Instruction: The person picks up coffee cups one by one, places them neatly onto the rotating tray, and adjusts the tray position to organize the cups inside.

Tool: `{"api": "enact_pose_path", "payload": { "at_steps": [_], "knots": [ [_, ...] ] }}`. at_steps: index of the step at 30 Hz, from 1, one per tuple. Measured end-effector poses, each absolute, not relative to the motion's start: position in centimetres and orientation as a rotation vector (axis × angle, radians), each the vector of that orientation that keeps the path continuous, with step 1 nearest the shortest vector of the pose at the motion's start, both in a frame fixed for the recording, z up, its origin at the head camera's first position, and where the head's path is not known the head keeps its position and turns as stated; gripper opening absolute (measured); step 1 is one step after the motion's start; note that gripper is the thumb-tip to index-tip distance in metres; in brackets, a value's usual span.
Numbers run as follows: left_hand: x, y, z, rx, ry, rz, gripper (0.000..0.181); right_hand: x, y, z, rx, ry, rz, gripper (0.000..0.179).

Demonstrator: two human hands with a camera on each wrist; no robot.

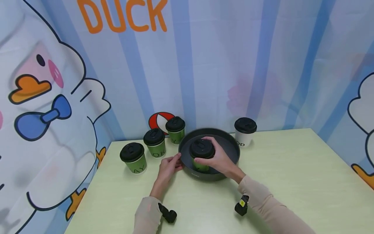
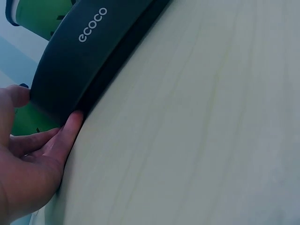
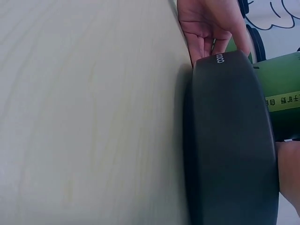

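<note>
A round dark grey pan (image 1: 208, 176) marked "ecoco" sits on the table. My left hand (image 1: 168, 169) holds its left side, the thumb at the rim and a fingertip low by the base in the left wrist view. A green paper cup (image 1: 201, 166) with a black lid (image 1: 202, 149) is within the pan's round. My right hand (image 1: 219, 160) grips this cup near its lid from the right, thumb in front and fingers behind. In the right wrist view the cup (image 3: 283, 86) shows above the pan wall (image 3: 229, 136). Whether its base touches the pan floor I cannot tell.
Left of the pan stand three green lidded cups: a near one (image 1: 136, 164), a middle one (image 1: 157, 149) and a far one (image 1: 176, 136). A white lidded cup (image 1: 243, 138) stands behind right. A duck-printed curtain (image 1: 210, 65) hangs behind the table (image 1: 292, 182).
</note>
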State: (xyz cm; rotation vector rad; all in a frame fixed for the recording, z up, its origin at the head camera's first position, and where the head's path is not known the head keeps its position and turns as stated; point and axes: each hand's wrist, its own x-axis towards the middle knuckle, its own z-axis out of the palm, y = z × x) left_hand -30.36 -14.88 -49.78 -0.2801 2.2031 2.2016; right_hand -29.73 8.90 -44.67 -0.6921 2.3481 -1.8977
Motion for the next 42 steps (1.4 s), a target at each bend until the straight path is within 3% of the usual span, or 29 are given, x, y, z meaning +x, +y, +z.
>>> {"api": "enact_pose_path", "payload": {
  "at_steps": [19, 25, 28, 33, 42],
  "knots": [
    [-30.0, -14.8, -50.3, -0.285, 2.206, 2.198, 0.05, -29.5, 9.2, -44.8, -0.686, 2.37, -1.681, 0.092],
    [-29.6, -14.7, -50.6, -0.276, 2.197, 2.196, 0.051, -28.6, 11.6, -44.2, -0.631, 2.505, -1.961, 0.053],
    [-29.5, -14.9, -50.4, -0.27, 2.201, 2.208, 0.051, -28.9, 13.3, -44.2, -0.376, 2.746, -2.046, 0.037],
    [-29.7, -15.4, -50.1, -0.279, 2.202, 2.205, 0.052, -29.6, 16.2, -45.3, 0.072, 2.824, -1.868, 0.044],
    [-30.3, -15.0, -50.0, -0.275, 2.19, 2.205, 0.051, -30.5, 18.8, -47.3, 0.073, 2.289, -1.965, 0.054]
  ]
}}
